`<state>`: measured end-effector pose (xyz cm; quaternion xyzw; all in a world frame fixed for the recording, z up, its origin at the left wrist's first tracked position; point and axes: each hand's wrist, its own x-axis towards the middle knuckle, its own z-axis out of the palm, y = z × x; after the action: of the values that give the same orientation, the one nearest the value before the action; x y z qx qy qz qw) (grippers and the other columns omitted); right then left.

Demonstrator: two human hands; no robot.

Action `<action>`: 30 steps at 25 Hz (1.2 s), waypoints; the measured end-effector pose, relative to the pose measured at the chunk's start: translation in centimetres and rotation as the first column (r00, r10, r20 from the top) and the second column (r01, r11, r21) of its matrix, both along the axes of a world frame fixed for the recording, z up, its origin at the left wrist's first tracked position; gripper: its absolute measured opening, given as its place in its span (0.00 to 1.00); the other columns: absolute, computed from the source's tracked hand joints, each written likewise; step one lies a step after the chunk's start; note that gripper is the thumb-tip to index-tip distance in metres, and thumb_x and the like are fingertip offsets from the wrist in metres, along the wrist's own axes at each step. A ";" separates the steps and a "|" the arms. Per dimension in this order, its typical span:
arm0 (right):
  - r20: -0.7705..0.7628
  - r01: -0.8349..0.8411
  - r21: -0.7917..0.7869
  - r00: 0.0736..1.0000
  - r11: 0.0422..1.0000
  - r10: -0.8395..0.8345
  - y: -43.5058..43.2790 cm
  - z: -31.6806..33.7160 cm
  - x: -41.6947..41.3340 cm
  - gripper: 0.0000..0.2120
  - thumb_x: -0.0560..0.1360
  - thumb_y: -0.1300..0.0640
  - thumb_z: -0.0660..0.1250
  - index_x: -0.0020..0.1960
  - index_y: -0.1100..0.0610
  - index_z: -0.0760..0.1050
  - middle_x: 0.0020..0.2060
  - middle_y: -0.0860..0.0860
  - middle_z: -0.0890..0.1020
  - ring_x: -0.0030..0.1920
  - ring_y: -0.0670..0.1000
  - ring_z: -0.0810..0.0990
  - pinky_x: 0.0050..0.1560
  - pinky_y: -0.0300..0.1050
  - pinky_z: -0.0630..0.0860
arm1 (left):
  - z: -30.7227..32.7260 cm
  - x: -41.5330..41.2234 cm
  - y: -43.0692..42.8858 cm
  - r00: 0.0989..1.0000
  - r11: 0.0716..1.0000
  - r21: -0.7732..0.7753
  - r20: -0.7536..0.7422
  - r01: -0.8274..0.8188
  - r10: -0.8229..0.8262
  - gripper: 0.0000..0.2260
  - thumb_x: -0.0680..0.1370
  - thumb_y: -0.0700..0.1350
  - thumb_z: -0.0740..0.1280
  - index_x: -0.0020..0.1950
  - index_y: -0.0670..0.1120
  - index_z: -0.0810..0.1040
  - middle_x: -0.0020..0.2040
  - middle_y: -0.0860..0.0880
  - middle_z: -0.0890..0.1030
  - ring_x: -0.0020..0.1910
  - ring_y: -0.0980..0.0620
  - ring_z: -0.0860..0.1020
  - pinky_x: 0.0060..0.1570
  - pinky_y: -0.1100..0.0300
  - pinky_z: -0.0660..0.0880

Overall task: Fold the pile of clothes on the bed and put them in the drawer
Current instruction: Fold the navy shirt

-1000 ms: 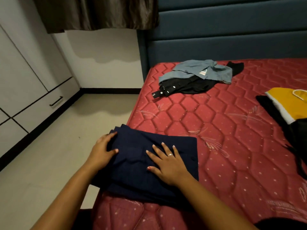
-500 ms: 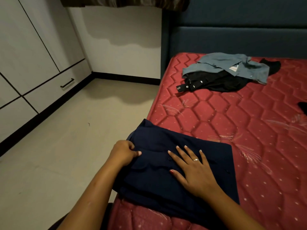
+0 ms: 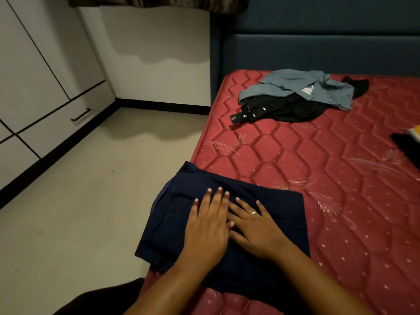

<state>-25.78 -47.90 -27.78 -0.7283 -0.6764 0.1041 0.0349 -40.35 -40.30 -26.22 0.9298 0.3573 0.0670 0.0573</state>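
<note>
Both hands lie flat, fingers straight, side by side on a folded navy garment (image 3: 261,201) at the near left corner of the red bed (image 3: 318,167): the left hand (image 3: 208,226) just touches the right hand (image 3: 256,230), which wears a ring. A grey shirt (image 3: 295,87) lies on a black garment (image 3: 284,110) near the headboard (image 3: 318,51). A closed drawer (image 3: 61,123) sits low in the white cabinet across the floor.

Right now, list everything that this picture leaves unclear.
Head view, the only one:
- Yellow and black item: cut off by the right edge, so I cannot tell what it is.
- Black garment: mostly under the grey-blue shirt; its kind is unclear.
- Shirt's label: too small to read.
- Navy garment: middle covered by the left hand and right hand, near edge by the forearms.
- Drawer: closed, so its inside is hidden.
</note>
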 end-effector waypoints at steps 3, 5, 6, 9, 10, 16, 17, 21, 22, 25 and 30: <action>-0.019 0.065 -0.009 0.998 0.998 -0.065 -0.9 0.1 2.5 0.34 0.70 0.26 0.36 0.74 0.32 0.44 0.77 0.38 0.46 0.77 0.45 0.43 0.75 0.51 0.39 | -2.0 -0.4 0.6 0.993 0.956 -0.288 -0.119 -0.051 0.017 0.37 0.71 0.72 0.40 0.78 0.59 0.41 0.79 0.56 0.40 0.77 0.51 0.37 0.73 0.43 0.38; -0.023 0.207 -0.024 0.978 0.978 -0.207 -1.5 -0.1 4.4 0.39 0.65 0.25 0.26 0.74 0.31 0.45 0.77 0.40 0.47 0.78 0.48 0.44 0.75 0.50 0.40 | -2.0 -0.4 1.3 0.985 0.956 -0.282 -0.171 -0.085 0.037 0.40 0.67 0.76 0.40 0.76 0.63 0.38 0.78 0.57 0.36 0.76 0.50 0.32 0.70 0.39 0.34; -0.009 0.276 -0.040 0.961 0.960 -0.277 -1.8 0.0 5.1 0.42 0.62 0.25 0.23 0.74 0.32 0.45 0.78 0.41 0.48 0.78 0.50 0.44 0.75 0.51 0.41 | -2.0 -0.3 1.4 0.982 0.953 -0.289 -0.182 -0.095 0.042 0.41 0.65 0.77 0.40 0.76 0.64 0.37 0.77 0.57 0.35 0.75 0.50 0.31 0.69 0.38 0.33; 0.031 0.449 -0.212 0.891 0.868 -0.454 -1.8 0.8 6.6 0.33 0.71 0.26 0.35 0.75 0.33 0.43 0.78 0.41 0.46 0.78 0.54 0.43 0.74 0.60 0.42 | -1.7 -0.1 1.4 0.979 0.942 -0.317 -0.199 -0.113 0.051 0.42 0.64 0.77 0.42 0.76 0.64 0.36 0.77 0.56 0.33 0.75 0.48 0.30 0.69 0.37 0.32; 0.015 0.500 -0.250 0.859 0.829 -0.513 -1.9 1.3 7.0 0.31 0.75 0.28 0.40 0.76 0.34 0.44 0.77 0.40 0.46 0.78 0.54 0.43 0.73 0.63 0.44 | -1.7 -0.2 1.3 0.978 0.941 -0.318 -0.199 -0.119 0.056 0.43 0.64 0.78 0.42 0.76 0.64 0.36 0.77 0.55 0.32 0.75 0.48 0.30 0.69 0.37 0.32; -0.257 0.672 -0.030 0.710 0.740 -0.655 -2.3 1.1 11.6 0.15 0.76 0.47 0.66 0.59 0.53 0.77 0.58 0.56 0.80 0.57 0.58 0.77 0.51 0.46 0.72 | -0.9 0.0 2.2 0.964 0.931 -0.289 -0.205 -0.224 0.169 0.49 0.58 0.81 0.50 0.75 0.68 0.38 0.76 0.52 0.28 0.73 0.42 0.27 0.68 0.34 0.34; -0.360 0.697 -0.010 0.667 0.717 -0.653 -2.1 1.0 11.6 0.10 0.76 0.51 0.68 0.52 0.56 0.79 0.50 0.57 0.82 0.51 0.57 0.79 0.45 0.45 0.71 | -0.7 -0.2 2.8 0.953 0.916 -0.296 -0.219 -0.271 0.211 0.48 0.58 0.81 0.51 0.75 0.68 0.38 0.76 0.51 0.29 0.74 0.41 0.28 0.68 0.33 0.35; -0.431 0.839 0.143 0.531 0.525 -0.730 -1.6 0.7 11.4 0.10 0.79 0.58 0.64 0.51 0.63 0.80 0.52 0.61 0.80 0.52 0.62 0.78 0.49 0.50 0.71 | -0.3 -2.0 5.6 0.904 0.909 -0.033 -0.122 -0.415 0.409 0.34 0.76 0.69 0.51 0.79 0.58 0.49 0.79 0.44 0.43 0.77 0.38 0.41 0.72 0.35 0.43; -0.336 0.823 0.265 0.568 0.503 -0.752 -1.6 1.0 11.0 0.09 0.78 0.60 0.63 0.52 0.63 0.79 0.53 0.61 0.78 0.53 0.63 0.77 0.50 0.52 0.72 | -0.3 -1.8 5.8 0.926 0.918 0.130 -0.003 -0.374 0.378 0.30 0.79 0.61 0.56 0.79 0.52 0.56 0.79 0.42 0.50 0.77 0.37 0.47 0.72 0.36 0.50; -0.172 0.462 0.536 0.879 0.707 -0.444 0.0 2.2 7.1 0.12 0.74 0.63 0.62 0.56 0.59 0.78 0.58 0.55 0.79 0.56 0.60 0.76 0.56 0.51 0.72 | -1.0 1.2 3.8 0.972 0.945 0.309 0.233 -0.112 0.039 0.24 0.78 0.48 0.61 0.74 0.42 0.66 0.74 0.43 0.67 0.74 0.40 0.63 0.68 0.41 0.64; -0.094 0.101 -0.026 0.990 0.995 -0.103 1.2 -0.1 0.9 0.32 0.77 0.34 0.39 0.78 0.44 0.50 0.78 0.44 0.53 0.77 0.47 0.50 0.76 0.50 0.45 | -3.1 2.0 2.3 0.997 0.996 -0.087 -0.073 -0.028 0.022 0.37 0.71 0.65 0.37 0.79 0.54 0.48 0.80 0.52 0.48 0.78 0.51 0.44 0.75 0.51 0.43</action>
<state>-24.90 -46.68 -27.85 -0.7564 -0.6348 0.1439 0.0649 -38.36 -37.96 -29.27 0.9236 0.3734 0.0182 0.0845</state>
